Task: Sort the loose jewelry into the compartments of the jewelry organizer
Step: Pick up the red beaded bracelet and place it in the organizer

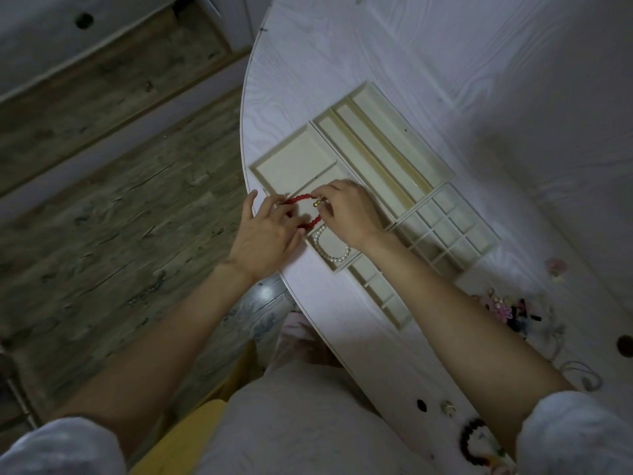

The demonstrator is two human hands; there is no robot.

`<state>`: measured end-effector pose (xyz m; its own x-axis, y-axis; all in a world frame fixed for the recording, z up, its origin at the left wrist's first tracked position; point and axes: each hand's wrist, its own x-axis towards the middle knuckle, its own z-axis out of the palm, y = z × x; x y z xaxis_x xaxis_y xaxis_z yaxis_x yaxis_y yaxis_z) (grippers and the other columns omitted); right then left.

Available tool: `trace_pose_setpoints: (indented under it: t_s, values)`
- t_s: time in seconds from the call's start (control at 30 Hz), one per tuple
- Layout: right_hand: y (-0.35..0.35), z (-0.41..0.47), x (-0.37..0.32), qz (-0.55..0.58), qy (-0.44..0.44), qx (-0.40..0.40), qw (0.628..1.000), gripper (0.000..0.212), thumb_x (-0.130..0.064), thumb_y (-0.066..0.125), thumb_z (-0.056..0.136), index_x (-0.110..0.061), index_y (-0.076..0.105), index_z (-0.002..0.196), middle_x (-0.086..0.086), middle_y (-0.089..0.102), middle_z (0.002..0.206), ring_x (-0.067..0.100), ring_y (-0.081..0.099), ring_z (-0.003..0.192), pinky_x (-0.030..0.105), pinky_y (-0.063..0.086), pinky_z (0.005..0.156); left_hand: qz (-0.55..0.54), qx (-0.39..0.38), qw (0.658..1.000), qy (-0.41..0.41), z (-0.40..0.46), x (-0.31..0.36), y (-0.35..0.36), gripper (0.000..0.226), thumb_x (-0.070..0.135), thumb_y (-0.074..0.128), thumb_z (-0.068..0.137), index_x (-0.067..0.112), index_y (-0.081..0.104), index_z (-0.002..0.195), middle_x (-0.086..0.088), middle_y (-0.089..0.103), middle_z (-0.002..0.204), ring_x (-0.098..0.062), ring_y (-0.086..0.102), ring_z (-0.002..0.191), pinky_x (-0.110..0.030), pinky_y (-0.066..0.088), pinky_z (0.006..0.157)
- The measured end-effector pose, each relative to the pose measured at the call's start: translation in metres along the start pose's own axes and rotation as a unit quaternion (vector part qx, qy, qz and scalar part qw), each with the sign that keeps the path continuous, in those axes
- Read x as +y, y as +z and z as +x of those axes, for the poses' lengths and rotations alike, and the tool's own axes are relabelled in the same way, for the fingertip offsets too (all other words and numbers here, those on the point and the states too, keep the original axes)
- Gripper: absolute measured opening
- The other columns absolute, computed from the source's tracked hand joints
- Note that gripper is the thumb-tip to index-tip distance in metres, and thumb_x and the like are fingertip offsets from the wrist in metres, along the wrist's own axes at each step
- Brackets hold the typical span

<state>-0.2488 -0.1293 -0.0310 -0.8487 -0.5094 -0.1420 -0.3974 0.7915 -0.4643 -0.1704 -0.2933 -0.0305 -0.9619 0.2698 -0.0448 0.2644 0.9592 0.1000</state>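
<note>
A cream jewelry organizer (387, 159) with long slots, a large square compartment and a grid of small cells lies on the white table. Both my hands hold a red beaded bracelet (301, 198) with a gold bead over a compartment at the organizer's near left end. My left hand (267, 228) pinches its left side. My right hand (346, 210) pinches it by the gold bead. A white pearl bracelet (330, 250) lies in the compartment just below my hands.
Loose jewelry is heaped at the right: pink and black pieces (510, 310), a black bead bracelet (474, 440), a small ring (448, 407), a thin cord loop (582, 371). The table's curved edge (245, 125) runs left of the organizer, with wood floor beyond.
</note>
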Motion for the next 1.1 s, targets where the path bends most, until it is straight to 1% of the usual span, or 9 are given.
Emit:
trace_pose_setpoints:
  t_s: [0.13, 0.3, 0.43, 0.5, 0.6, 0.67, 0.93, 1.0, 1.1]
  values:
    - [0.0, 0.008, -0.008, -0.06, 0.008, 0.009, 0.998, 0.031, -0.036, 0.07, 0.081, -0.015, 0.06, 0.102, 0.003, 0.064, 0.099, 0.022, 0.055, 0.096, 0.031, 0.041, 0.081, 0.016, -0.006, 1.0, 0.0, 0.001, 0.001, 0.0, 0.041, 0.037, 0.034, 0.093, 0.022, 0.07, 0.103, -0.005, 0.067, 0.106, -0.028, 0.052, 0.116, -0.057, 0.024, 0.104]
    - [-0.006, 0.013, -0.009, -0.033, 0.034, 0.012, 0.999, 0.014, -0.013, 0.058, 0.089, -0.013, 0.063, 0.101, 0.005, 0.065, 0.098, 0.021, 0.059, 0.091, 0.028, 0.044, 0.071, 0.015, 0.005, 1.0, -0.003, 0.001, 0.002, 0.001, 0.038, 0.037, 0.035, 0.094, 0.024, 0.07, 0.103, -0.002, 0.068, 0.104, -0.028, 0.053, 0.115, -0.057, 0.023, 0.104]
    - [-0.019, 0.008, 0.003, -0.096, -0.004, 0.017, 0.995, 0.035, 0.005, 0.049, 0.088, -0.012, 0.06, 0.117, 0.007, 0.064, 0.113, 0.022, 0.058, 0.1, 0.029, 0.043, 0.072, 0.013, 0.005, 1.0, -0.001, 0.001, 0.0, 0.002, 0.039, 0.037, 0.035, 0.093, 0.025, 0.07, 0.106, -0.003, 0.068, 0.105, -0.029, 0.054, 0.115, -0.059, 0.026, 0.104]
    - [-0.019, 0.007, 0.007, -0.101, -0.025, 0.022, 0.994, 0.038, 0.006, 0.048, 0.088, -0.011, 0.061, 0.119, 0.007, 0.062, 0.118, 0.023, 0.055, 0.107, 0.03, 0.042, 0.08, 0.015, 0.007, 1.0, 0.003, 0.002, 0.0, 0.003, 0.039, 0.037, 0.036, 0.093, 0.025, 0.07, 0.107, -0.005, 0.068, 0.104, -0.029, 0.054, 0.114, -0.06, 0.028, 0.104]
    - [-0.009, 0.011, 0.008, -0.057, -0.023, -0.017, 0.998, 0.03, -0.004, 0.05, 0.093, -0.012, 0.064, 0.119, 0.008, 0.061, 0.117, 0.025, 0.051, 0.11, 0.031, 0.04, 0.094, 0.018, 0.009, 1.0, 0.008, 0.002, 0.0, 0.005, 0.038, 0.036, 0.037, 0.093, 0.026, 0.07, 0.108, -0.006, 0.068, 0.104, -0.03, 0.054, 0.115, -0.061, 0.028, 0.104]
    - [-0.005, 0.012, 0.007, -0.046, -0.013, -0.03, 0.998, 0.028, -0.012, 0.052, 0.094, -0.016, 0.065, 0.118, 0.006, 0.061, 0.114, 0.024, 0.049, 0.109, 0.032, 0.04, 0.094, 0.017, 0.009, 1.0, 0.014, 0.002, -0.001, 0.006, 0.037, 0.037, 0.037, 0.092, 0.027, 0.069, 0.108, -0.007, 0.068, 0.105, -0.03, 0.053, 0.116, -0.062, 0.028, 0.103]
    - [-0.004, 0.012, 0.007, -0.04, -0.016, -0.027, 0.999, 0.028, -0.015, 0.057, 0.092, -0.018, 0.064, 0.12, 0.004, 0.061, 0.115, 0.024, 0.049, 0.11, 0.03, 0.038, 0.097, -0.029, 0.024, 0.999, 0.006, 0.005, 0.0, 0.003, 0.039, 0.038, 0.034, 0.092, 0.025, 0.068, 0.104, -0.006, 0.066, 0.112, -0.031, 0.051, 0.119, -0.07, 0.021, 0.103]
    - [-0.004, 0.011, 0.008, -0.038, -0.013, -0.024, 0.999, 0.03, -0.017, 0.058, 0.091, -0.016, 0.062, 0.121, 0.004, 0.06, 0.119, 0.024, 0.048, 0.113, 0.029, 0.036, 0.098, -0.055, 0.044, 0.998, 0.002, 0.005, 0.002, 0.002, 0.036, 0.036, 0.037, 0.092, 0.024, 0.067, 0.107, -0.004, 0.066, 0.113, -0.029, 0.052, 0.117, -0.066, 0.024, 0.103]
    - [-0.015, 0.001, 0.004, 0.009, -0.021, -0.005, 1.0, 0.029, -0.015, 0.062, 0.089, -0.013, 0.063, 0.118, 0.006, 0.061, 0.116, 0.026, 0.053, 0.109, 0.033, 0.04, 0.096, -0.12, 0.11, 0.987, 0.001, 0.001, 0.008, -0.007, 0.03, 0.028, 0.044, 0.093, 0.016, 0.068, 0.107, -0.003, 0.068, 0.107, -0.028, 0.058, 0.106, -0.048, 0.039, 0.097]
